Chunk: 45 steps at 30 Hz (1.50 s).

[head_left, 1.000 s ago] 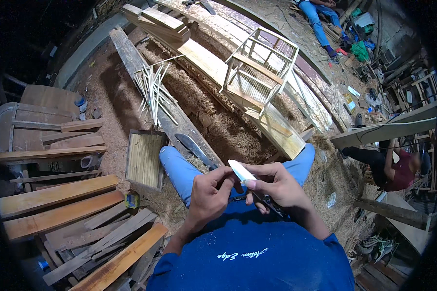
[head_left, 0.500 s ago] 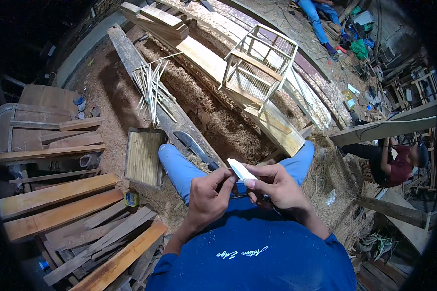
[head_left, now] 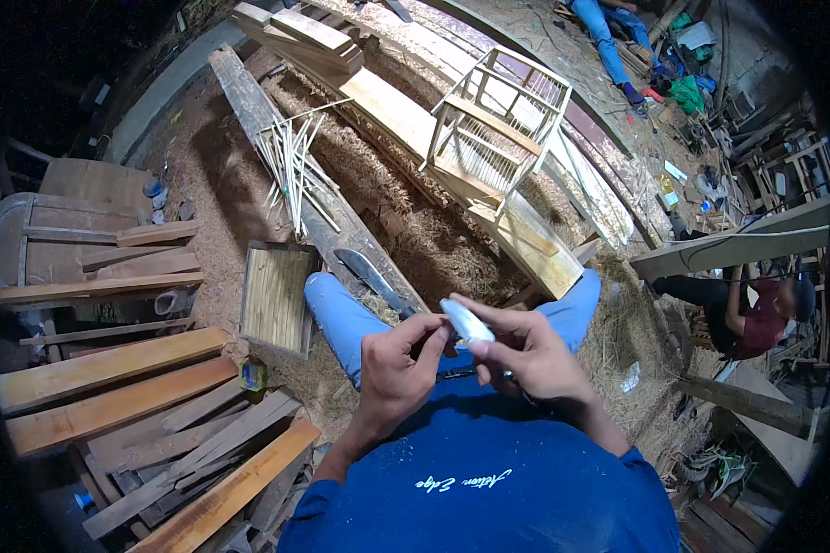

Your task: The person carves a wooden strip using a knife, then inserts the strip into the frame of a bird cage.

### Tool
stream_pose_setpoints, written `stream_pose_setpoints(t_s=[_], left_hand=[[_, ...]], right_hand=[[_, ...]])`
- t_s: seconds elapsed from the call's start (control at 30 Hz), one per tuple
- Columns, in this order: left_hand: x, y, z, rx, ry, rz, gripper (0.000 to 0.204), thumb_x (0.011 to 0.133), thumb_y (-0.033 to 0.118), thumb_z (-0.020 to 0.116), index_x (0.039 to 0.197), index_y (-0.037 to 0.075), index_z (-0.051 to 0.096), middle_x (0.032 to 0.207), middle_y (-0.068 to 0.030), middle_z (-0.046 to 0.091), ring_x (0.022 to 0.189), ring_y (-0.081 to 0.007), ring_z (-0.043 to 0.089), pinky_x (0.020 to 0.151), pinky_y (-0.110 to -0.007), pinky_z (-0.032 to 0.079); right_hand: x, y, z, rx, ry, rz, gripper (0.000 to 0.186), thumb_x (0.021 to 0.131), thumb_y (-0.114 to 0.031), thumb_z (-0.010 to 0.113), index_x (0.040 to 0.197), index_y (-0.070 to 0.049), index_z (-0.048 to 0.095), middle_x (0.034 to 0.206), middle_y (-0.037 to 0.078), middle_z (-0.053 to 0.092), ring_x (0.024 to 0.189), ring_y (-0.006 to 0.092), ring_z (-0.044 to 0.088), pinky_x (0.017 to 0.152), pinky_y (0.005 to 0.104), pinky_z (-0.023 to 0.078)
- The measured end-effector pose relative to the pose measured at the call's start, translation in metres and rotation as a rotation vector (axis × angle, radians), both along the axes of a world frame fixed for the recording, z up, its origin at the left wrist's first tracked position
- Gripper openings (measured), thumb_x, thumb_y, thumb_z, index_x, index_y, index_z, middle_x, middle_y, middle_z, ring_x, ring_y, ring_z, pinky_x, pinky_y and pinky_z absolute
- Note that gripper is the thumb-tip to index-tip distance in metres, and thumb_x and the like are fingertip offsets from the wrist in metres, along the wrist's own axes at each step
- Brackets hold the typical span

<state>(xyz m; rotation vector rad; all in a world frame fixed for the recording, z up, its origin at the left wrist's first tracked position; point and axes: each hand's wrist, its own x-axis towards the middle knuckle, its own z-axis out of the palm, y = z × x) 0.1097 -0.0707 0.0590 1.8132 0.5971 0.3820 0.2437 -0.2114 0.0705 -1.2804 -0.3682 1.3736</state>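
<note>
My right hand (head_left: 537, 361) is closed around a small knife with a broad, bright blade (head_left: 468, 323); its handle is mostly hidden by the fingers. Close beside it, my left hand (head_left: 395, 370) is pinched, thumb against fingers, near the blade's tip. Whatever sits in that pinch is too small to make out. Both hands are over my lap. Beyond my left hand, a large dark-bladed knife (head_left: 364, 269) lies on a worn plank (head_left: 249, 101). Thin pale sticks (head_left: 292, 175) lie in a loose bunch farther along that plank.
A slatted wooden cage (head_left: 489, 138) stands on a long pale board (head_left: 392, 106), with stacked boards (head_left: 309, 32) at its far end. A framed panel (head_left: 275, 304) is by my left knee; planks (head_left: 111, 373) lie at left. Another person (head_left: 756, 313) is at right, and a person's legs (head_left: 604, 41) show at far right.
The blade has turned in my right hand, its tip shifting slightly up, and it looks more blurred. My left hand stays pinched in nearly the same place.
</note>
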Motion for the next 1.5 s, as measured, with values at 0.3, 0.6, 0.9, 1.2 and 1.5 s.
stream_pose_setpoints(t_s=[0.3,0.6,0.9,1.2,1.5], left_hand=[[0.000,-0.003,-0.004,-0.038,-0.017,0.000,0.008,0.092,0.001,0.066,0.097,-0.005,0.070,0.076,-0.0134,0.073,0.070,-0.0160,0.073,0.062,-0.028,0.055],[0.000,-0.005,-0.003,-0.079,0.005,0.036,0.010,0.093,0.002,0.067,0.099,-0.004,0.071,0.077,-0.0125,0.074,0.070,-0.0149,0.074,0.062,-0.027,0.056],[-0.002,-0.004,-0.005,-0.017,-0.010,0.012,0.009,0.093,0.003,0.066,0.098,-0.004,0.071,0.077,-0.0121,0.074,0.070,-0.0153,0.074,0.061,-0.027,0.056],[-0.001,-0.004,0.001,0.035,-0.021,0.012,0.007,0.092,-0.001,0.066,0.097,-0.005,0.069,0.077,-0.0138,0.074,0.071,-0.0162,0.074,0.063,-0.027,0.056],[-0.002,-0.006,-0.003,-0.018,-0.020,-0.023,0.009,0.093,-0.001,0.065,0.099,-0.005,0.069,0.077,-0.0135,0.074,0.070,-0.0165,0.074,0.061,-0.028,0.055]], right_hand=[[-0.001,0.002,-0.007,0.000,0.042,0.009,0.048,0.100,-0.016,0.064,0.147,-0.012,0.053,0.071,-0.003,0.062,0.054,0.0024,0.047,0.046,0.0204,0.034],[0.005,-0.005,-0.002,-0.011,0.001,-0.001,0.050,0.101,-0.015,0.062,0.150,-0.012,0.049,0.076,-0.002,0.060,0.060,0.0035,0.050,0.049,0.0202,0.037],[0.007,-0.004,-0.003,0.013,0.059,0.005,0.052,0.100,-0.015,0.064,0.150,-0.010,0.048,0.082,-0.002,0.062,0.064,0.0040,0.053,0.051,0.0199,0.039],[0.000,-0.002,-0.008,0.055,0.061,0.019,0.052,0.099,-0.013,0.065,0.149,-0.011,0.050,0.082,-0.003,0.063,0.065,0.0040,0.053,0.052,0.0202,0.040],[-0.002,-0.007,-0.007,0.015,0.031,-0.004,0.049,0.098,-0.016,0.067,0.145,-0.009,0.055,0.081,-0.003,0.063,0.065,0.0042,0.053,0.052,0.0209,0.040]])
